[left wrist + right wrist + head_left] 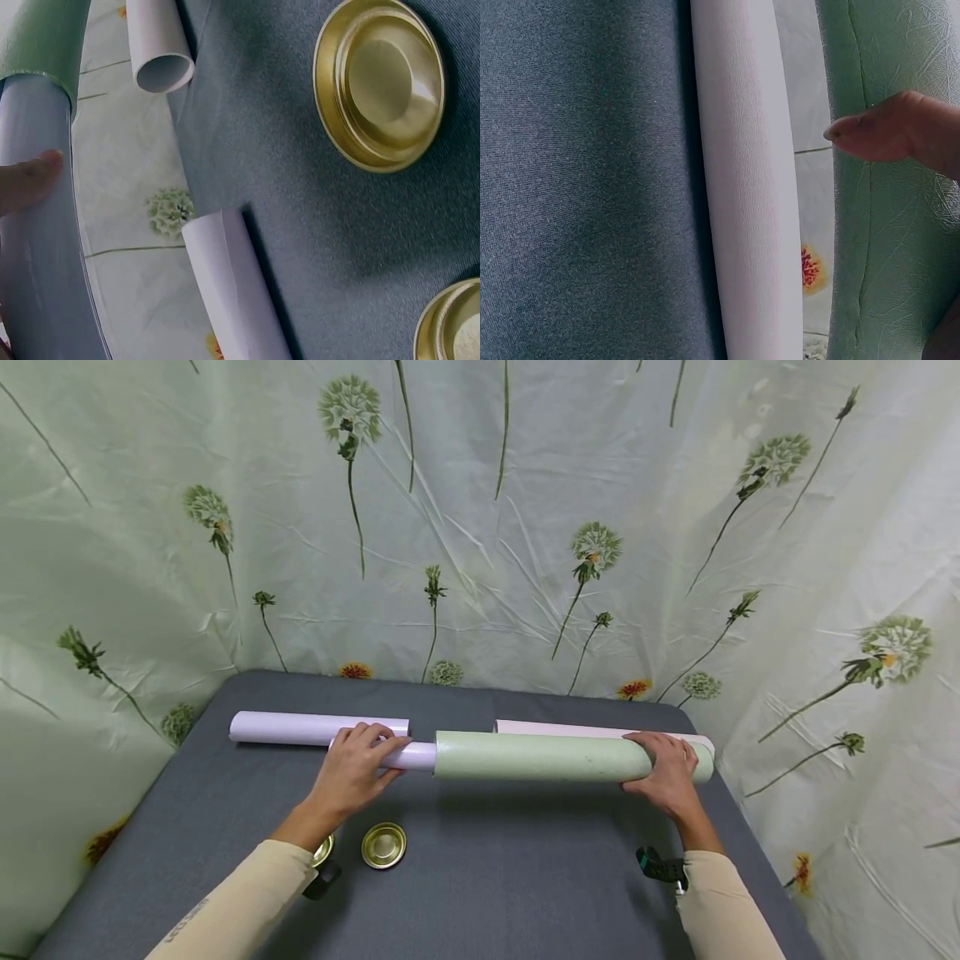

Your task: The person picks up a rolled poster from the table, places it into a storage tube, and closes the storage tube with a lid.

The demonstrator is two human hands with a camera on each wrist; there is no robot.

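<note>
My left hand grips a glossy lilac roll, thumb below and fingers over the top. The right end of that lilac roll sits inside the open end of a wider pale green roll. Near the green roll's other end, my right hand holds it, with the thumb lying along its surface in the right wrist view. Both rolls are held level above the table. Behind them lie another lilac roll at left and a pale pink roll at right, partly hidden by the green one.
On the grey cloth-covered table rests a gold-coloured round dish or lid. A second gold one is partly hidden under my left forearm in the head view. A flower-printed curtain hangs behind the table's far edge.
</note>
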